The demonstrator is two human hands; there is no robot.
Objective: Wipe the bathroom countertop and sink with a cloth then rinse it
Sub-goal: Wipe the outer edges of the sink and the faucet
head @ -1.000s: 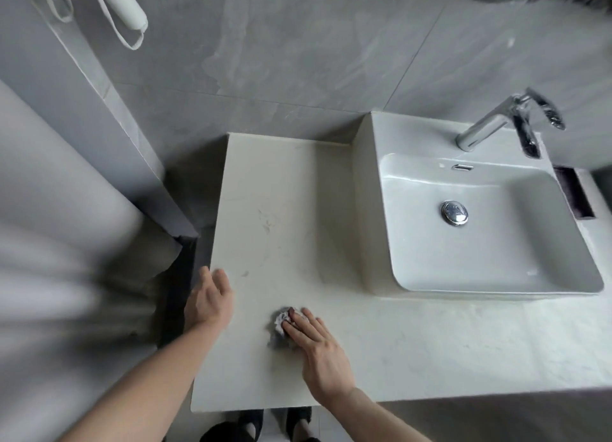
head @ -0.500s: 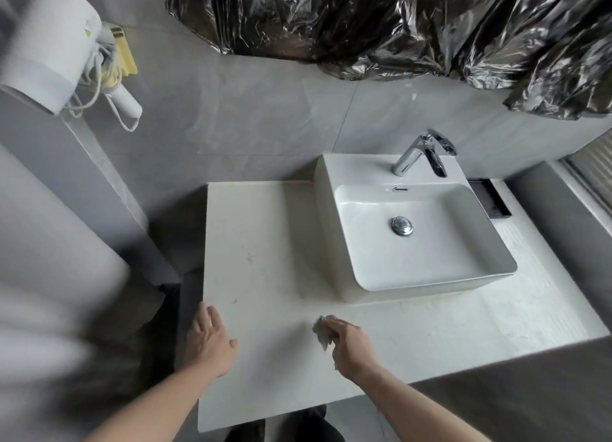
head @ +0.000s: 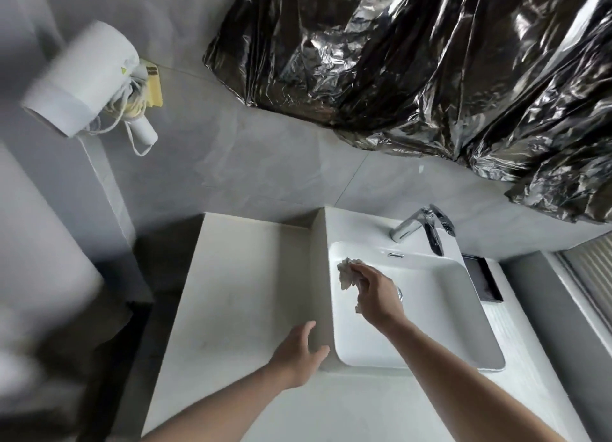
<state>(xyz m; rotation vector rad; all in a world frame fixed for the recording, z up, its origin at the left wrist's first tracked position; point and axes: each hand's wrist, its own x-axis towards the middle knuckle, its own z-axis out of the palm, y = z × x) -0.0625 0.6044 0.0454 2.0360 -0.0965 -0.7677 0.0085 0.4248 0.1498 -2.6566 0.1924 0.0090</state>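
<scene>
A white rectangular sink (head: 463, 312) stands on the pale marble countertop (head: 241, 296), with a chrome faucet (head: 420, 228) at its back rim. My right hand (head: 376, 292) hangs over the left half of the basin and grips a small crumpled grey-white cloth (head: 347, 271); the hand hides most of the chrome drain (head: 399, 292). My left hand (head: 298, 355) is over the countertop beside the sink's front left corner, fingers spread and relaxed, holding nothing. Whether it touches the sink wall is unclear.
A white hair dryer (head: 82, 80) with a coiled cord hangs on the wall at upper left. Crumpled dark foil (head: 414, 60) covers the area above the sink. A black tray (head: 483, 282) sits just right of the basin. Grey tiled walls close in behind and left.
My right hand lifted the cloth off the countertop and carried it back-right over the sink basin. My left hand shifted right toward the sink's corner. The camera view tilted up.
</scene>
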